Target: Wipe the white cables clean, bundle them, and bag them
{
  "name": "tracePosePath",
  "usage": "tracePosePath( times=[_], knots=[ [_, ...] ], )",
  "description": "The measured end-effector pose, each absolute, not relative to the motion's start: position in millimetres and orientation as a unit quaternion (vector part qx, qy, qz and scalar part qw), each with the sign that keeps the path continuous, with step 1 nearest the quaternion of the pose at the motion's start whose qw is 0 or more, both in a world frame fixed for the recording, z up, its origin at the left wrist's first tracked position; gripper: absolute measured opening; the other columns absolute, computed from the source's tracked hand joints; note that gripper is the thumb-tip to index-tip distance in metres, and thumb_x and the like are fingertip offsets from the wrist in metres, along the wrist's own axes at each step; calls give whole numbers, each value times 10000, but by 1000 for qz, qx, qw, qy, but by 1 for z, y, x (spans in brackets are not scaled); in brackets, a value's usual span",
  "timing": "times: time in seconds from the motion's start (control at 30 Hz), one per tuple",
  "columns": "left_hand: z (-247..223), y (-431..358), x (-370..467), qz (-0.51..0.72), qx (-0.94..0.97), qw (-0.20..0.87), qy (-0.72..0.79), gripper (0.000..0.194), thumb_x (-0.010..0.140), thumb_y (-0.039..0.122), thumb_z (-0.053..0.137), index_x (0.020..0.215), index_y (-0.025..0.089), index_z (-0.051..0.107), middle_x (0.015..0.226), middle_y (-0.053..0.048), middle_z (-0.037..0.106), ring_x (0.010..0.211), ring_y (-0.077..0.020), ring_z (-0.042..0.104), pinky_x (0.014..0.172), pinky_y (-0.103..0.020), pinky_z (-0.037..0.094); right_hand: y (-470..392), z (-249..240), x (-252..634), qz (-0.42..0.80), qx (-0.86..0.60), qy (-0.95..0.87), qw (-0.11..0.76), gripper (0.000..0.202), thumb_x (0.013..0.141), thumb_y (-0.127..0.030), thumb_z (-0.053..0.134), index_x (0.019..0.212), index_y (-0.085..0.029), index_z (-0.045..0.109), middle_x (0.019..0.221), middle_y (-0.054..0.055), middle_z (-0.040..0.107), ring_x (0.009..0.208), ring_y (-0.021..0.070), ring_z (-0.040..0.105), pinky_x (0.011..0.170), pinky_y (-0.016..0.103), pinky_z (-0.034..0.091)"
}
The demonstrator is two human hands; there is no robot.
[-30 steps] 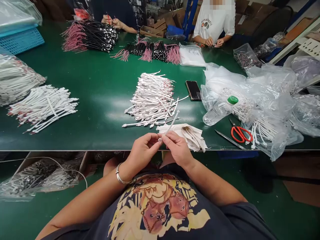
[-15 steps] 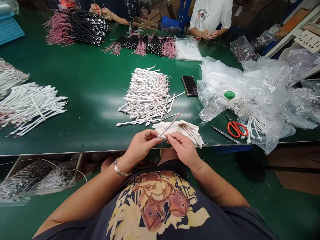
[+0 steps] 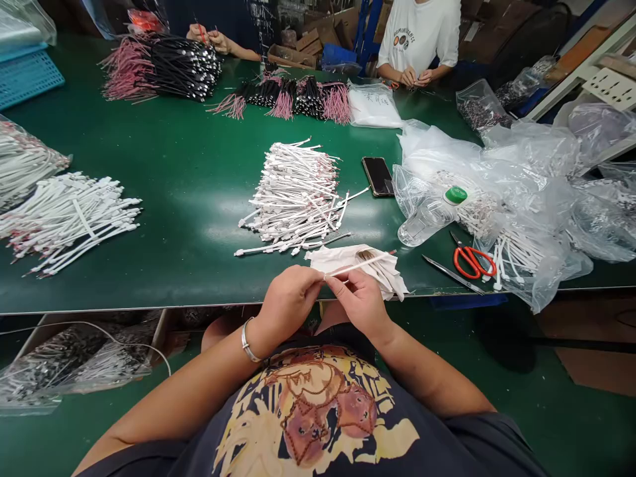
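Both hands meet at the table's front edge around one thin white cable (image 3: 365,263). Its near end is pinched between the fingertips of my left hand (image 3: 292,297) and my right hand (image 3: 362,301), which partly hide it. From there the cable points right, over a crumpled white cloth (image 3: 322,257), and has a reddish tip. Just beyond the hands lies a pile of white cables (image 3: 295,192), with a few loose ones along its near side.
Right of the hands are tweezers (image 3: 452,273), red-handled scissors (image 3: 473,262), a clear bottle (image 3: 424,224), a phone (image 3: 378,177) and plastic bags (image 3: 536,159). More white cables (image 3: 74,218) lie left. Across the table (image 3: 179,146), two people work near black-and-pink bundles (image 3: 183,66).
The cable has swung down from pointing up and right to lying nearly level toward the right. My left hand has turned, its back now more in view. The camera view has shifted slightly.
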State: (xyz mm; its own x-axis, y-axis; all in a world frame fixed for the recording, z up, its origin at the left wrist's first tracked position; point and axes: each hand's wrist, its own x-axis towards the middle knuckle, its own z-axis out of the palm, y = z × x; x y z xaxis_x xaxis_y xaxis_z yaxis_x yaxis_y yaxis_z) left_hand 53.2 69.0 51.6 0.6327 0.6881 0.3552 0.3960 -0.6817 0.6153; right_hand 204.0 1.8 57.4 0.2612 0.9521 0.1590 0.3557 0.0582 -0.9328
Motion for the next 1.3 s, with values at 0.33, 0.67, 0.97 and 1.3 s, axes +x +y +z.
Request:
tracePosePath(
  times=[0.33,0.67,0.97,1.3],
  knots=[
    [70,77,50,189,783,483,343,178,841,349,558,860,188,630,798,-5,670,723,-136,595,664,-234,443,4,61,206,250,-631,-569,464,244,875,-308,533,709,-163,638,698,25,611,681,135,561,662,267,444],
    [49,99,51,242,751,507,347,222,806,390,587,810,170,612,741,2,624,685,-122,538,642,-227,427,-21,56,264,37,-634,-669,386,182,883,-210,506,976,-186,660,944,77,679,907,189,609,851,345,487],
    [31,96,47,277,721,518,368,226,789,397,618,825,175,636,734,-13,640,673,-130,558,610,-230,449,-73,24,379,-152,-803,-546,188,308,891,-293,459,1065,-136,658,1048,134,676,1002,265,609,892,439,490],
    [35,93,44,278,718,515,377,188,782,362,635,813,176,641,753,-17,664,666,-122,573,576,-206,449,-70,-5,405,-153,-803,-567,99,383,891,-159,363,1173,-93,614,1154,143,648,1078,250,603,915,407,500]
  ],
)
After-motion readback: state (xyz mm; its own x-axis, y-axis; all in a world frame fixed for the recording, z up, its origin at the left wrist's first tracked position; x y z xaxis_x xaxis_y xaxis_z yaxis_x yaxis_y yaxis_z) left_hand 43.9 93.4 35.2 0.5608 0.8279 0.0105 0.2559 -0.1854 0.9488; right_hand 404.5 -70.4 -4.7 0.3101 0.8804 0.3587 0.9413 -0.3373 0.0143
